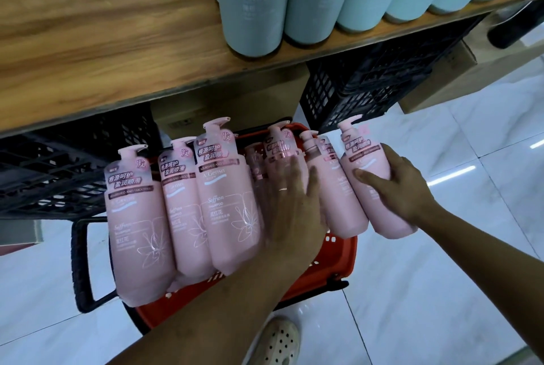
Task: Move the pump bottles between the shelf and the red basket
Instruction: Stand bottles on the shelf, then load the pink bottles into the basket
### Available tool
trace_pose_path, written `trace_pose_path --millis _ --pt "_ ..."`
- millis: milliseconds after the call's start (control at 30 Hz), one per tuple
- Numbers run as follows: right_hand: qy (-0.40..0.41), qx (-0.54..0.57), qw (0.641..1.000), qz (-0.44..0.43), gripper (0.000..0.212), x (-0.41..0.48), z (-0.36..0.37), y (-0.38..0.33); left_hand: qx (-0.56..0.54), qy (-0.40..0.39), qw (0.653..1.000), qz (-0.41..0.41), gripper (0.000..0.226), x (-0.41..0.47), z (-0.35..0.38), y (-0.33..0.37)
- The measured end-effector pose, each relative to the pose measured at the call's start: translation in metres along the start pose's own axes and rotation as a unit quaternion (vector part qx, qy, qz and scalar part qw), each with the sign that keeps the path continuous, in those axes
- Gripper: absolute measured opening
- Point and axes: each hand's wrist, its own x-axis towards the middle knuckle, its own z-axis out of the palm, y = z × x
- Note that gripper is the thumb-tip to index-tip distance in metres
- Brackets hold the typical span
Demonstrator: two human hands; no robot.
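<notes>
Down at the red basket (pixel 338 250) on the floor, under the wooden shelf (pixel 88 41), the pink pump bottles (pixel 226 205) stand packed shoulder to shoulder. The right hand (pixel 403 188) is wrapped around the outermost pink bottle (pixel 374 182), which tilts out past the basket's right edge. The left hand (pixel 291 202) lies spread and flat against the bottles in the middle, fingers apart, gripping nothing that I can see.

The risk, I'd say, is that tilted bottle: smooth, glossy plastic held at mid-body could slip and drop onto the hard tiled floor (pixel 441 291). The row is crowded too, so pulling one out may topple its neighbours, and a pump head could catch on the shelf edge overhead.

The bottles are tall, rounded, with slick printed labels; the basket is perforated plastic with a black handle (pixel 79 261). Pale green bottles (pixel 256 5) stand on the shelf's grained wood.
</notes>
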Motion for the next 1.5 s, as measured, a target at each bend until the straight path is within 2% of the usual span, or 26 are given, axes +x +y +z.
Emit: trace_pose_path --millis 100,333,533,667,833,1000,1500 --pt "-0.005 -0.013 1.0 0.006 0.049 0.005 0.001 -0.004 -0.011 -0.025 0.999 -0.031 0.07 -0.004 0.007 -0.004" --pt "-0.017 -0.005 1.0 0.024 0.05 0.005 -0.001 -0.007 0.046 -0.029 0.997 -0.06 0.067 0.005 -0.006 0.017" --pt "-0.013 0.016 1.0 0.016 0.044 0.004 -0.003 -0.012 0.009 -0.045 0.999 -0.006 0.074 -0.005 -0.005 -0.005" --pt "-0.028 0.074 0.995 0.063 0.045 0.012 -0.007 -0.01 -0.001 -0.058 0.998 0.0 0.074 -0.007 -0.001 -0.009" --pt "-0.024 0.014 0.998 0.056 0.053 0.018 0.0 -0.006 0.027 -0.065 0.997 -0.009 0.075 0.004 0.0 0.002" --pt "-0.014 0.038 0.996 0.076 0.047 0.015 -0.002 0.005 0.055 -0.06 0.997 -0.003 0.074 0.014 0.0 0.005" --pt "-0.017 0.03 0.998 0.053 0.042 0.01 -0.002 0.007 0.042 -0.088 0.995 0.026 0.074 0.015 -0.01 0.0"
